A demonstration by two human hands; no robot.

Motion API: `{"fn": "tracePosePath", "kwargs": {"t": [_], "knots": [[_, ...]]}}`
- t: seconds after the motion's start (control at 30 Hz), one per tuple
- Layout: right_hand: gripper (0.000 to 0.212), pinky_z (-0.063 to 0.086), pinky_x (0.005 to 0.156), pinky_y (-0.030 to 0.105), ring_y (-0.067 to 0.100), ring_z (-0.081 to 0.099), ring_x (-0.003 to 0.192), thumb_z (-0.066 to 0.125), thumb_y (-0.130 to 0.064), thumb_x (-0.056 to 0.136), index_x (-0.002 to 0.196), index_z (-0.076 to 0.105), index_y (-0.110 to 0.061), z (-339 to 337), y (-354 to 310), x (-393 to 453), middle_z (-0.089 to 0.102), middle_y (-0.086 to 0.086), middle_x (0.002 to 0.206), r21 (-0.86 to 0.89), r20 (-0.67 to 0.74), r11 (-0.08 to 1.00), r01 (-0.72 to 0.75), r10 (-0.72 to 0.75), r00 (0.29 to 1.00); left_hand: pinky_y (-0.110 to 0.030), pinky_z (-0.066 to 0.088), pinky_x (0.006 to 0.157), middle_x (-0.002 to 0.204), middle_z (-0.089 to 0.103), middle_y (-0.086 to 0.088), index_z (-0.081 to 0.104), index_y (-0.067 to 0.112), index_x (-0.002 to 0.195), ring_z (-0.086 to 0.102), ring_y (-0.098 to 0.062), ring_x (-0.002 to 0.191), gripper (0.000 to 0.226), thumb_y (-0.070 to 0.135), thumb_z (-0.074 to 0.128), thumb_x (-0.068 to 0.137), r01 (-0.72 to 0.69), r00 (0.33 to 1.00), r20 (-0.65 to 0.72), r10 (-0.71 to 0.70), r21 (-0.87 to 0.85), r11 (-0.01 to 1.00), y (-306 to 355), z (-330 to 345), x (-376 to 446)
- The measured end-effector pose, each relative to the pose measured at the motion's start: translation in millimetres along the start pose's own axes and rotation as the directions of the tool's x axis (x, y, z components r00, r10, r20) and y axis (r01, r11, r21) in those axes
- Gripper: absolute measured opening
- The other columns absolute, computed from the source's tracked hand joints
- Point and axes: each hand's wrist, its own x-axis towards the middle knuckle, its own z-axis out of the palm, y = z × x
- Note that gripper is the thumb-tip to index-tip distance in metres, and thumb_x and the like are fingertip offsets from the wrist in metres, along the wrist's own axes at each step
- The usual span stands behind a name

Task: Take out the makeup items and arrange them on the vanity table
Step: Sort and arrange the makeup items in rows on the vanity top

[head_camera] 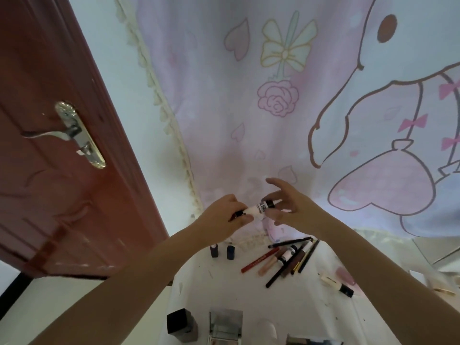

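A: Tube, white with a dark cap at each end, is held up in the air above the desk, in front of the curtain. Its long axis runs nearly level, left to right, with the right end tipped a little higher.

B: Who holds which end?

A: The left hand has its fingers pinched round the left end, near the small dark cap. The right hand pinches the right dark cap between thumb and forefinger; its other fingers are spread loosely, one raised well above the tube.

B: And on the desk below?

A: A loose heap of pencils and slim tubes lies under the right forearm, most pointing from lower left to upper right. A red pencil sits at the heap's left edge. Two small dark bottles stand upright just left of it. Another pale tube with a dark cap lies apart on the right. A dark box and a compact sit at the near edge.

B: The left side?

A: A red-brown door with a metal handle.
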Motion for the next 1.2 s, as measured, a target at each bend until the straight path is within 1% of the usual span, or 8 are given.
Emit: {"fn": "tracePosePath", "kwargs": {"t": [0.17,0.37,0.53,0.6,0.73,0.9,1.07,1.2], "knots": [[0.024,0.044,0.047,0.016,0.001,0.05,0.038,0.043,-0.026,0.095,0.079,0.059,-0.02,10.3,-0.7,12.8,0.059,-0.008,0.054,-0.12,-0.095,0.989,-0.088,0.077,0.992,-0.015,0.031,0.063,0.077,0.037,0.003,0.061,0.006,0.097,0.038,-0.009,0.069,0.027,0.03,0.047,0.094,0.001,1.0,0.004,-0.001,0.009,1.0,-3.6,-6.7,2.6],[0.038,0.05,0.086,0.023,0.004,0.059,0.097,0.054,-0.015,0.089,0.115,0.042,-0.041,5.1,1.1,14.8,0.058,-0.013,0.105,-0.016,0.075,0.999,0.03,-0.029,0.997,-0.017,0.031,0.061,0.073,0.036,0.003,0.061,0.0,0.092,0.033,-0.004,0.061,0.032,0.029,0.048,0.093,0.042,0.999,-0.001,-0.042,-0.033,0.999,-14.7,-5.3,-3.2],[0.021,0.046,0.054,0.012,-0.003,0.054,0.047,0.044,-0.027,0.095,0.079,0.056,-0.022,8.8,-8.0,19.5,0.06,-0.007,0.064,-0.26,0.009,0.965,-0.032,0.035,0.999,-0.018,0.032,0.063,0.079,0.041,-0.002,0.062,0.0,0.098,0.033,-0.004,0.063,0.033,0.03,0.048,0.093,0.019,1.0,0.002,-0.019,-0.033,0.999,-14.6,-2.3,-5.1],[0.008,0.047,0.06,0.009,-0.004,0.058,0.057,0.052,-0.02,0.091,0.088,0.06,-0.019,6.5,-6.2,19.3,0.062,-0.004,0.073,-0.309,0.036,0.951,0.016,-0.006,0.999,-0.017,0.031,0.063,0.074,0.037,0.003,0.062,0.0,0.095,0.033,-0.004,0.063,0.033,0.03,0.047,0.093,0.018,1.0,0.01,-0.018,-0.027,0.999,-15.0,-1.4,-5.0],[0.037,0.045,0.076,0.009,0.002,0.059,0.087,0.059,-0.021,0.087,0.123,0.048,-0.025,8.0,-2.6,18.4,0.058,-0.014,0.098,-0.262,0.1,0.965,0.017,0.01,0.995,-0.015,0.031,0.064,0.072,0.036,0.006,0.062,0.001,0.097,0.034,-0.003,0.063,0.03,0.027,0.048,0.093,0.036,0.999,0.0,-0.036,-0.063,0.997,-20.4,3.3,-6.7],[0.019,0.047,0.061,0.011,-0.004,0.055,0.052,0.052,-0.022,0.091,0.1,0.063,-0.009,18.4,5.7,20.6,0.061,-0.007,0.071,-0.312,0.048,0.949,-0.05,0.068,0.997,-0.015,0.032,0.064,0.072,0.037,0.006,0.063,0.005,0.096,0.036,-0.004,0.063,0.026,0.027,0.05,0.092,0.047,0.999,0.021,-0.046,-0.087,0.995,-31.6,15.5,-9.8],[0.025,0.039,0.07,-0.001,0.004,0.055,0.083,0.063,-0.009,0.083,0.107,0.065,-0.012,36.1,25.1,20.1,0.059,-0.007,0.094,-0.366,0.106,0.93,0.035,0.004,0.994,-0.011,0.038,0.062,0.085,0.06,-0.005,0.066,0.007,0.104,0.051,-0.012,0.073,0.024,0.022,0.056,0.09,0.15,0.975,0.185,-0.125,-0.129,0.98,-50.1,31.0,-16.7],[0.029,0.036,0.103,0.033,-0.017,0.051,0.082,0.059,0.0,0.08,0.104,0.068,-0.016,59.4,52.6,25.1,0.059,-0.011,0.097,-0.385,0.101,0.923,0.029,0.011,0.995,-0.004,0.041,0.063,0.086,0.066,0.0,0.065,0.007,0.107,0.056,-0.003,0.068,0.021,0.016,0.059,0.088,0.278,0.929,0.308,-0.205,-0.215,0.936,-72.1,47.8,-23.2]]}}
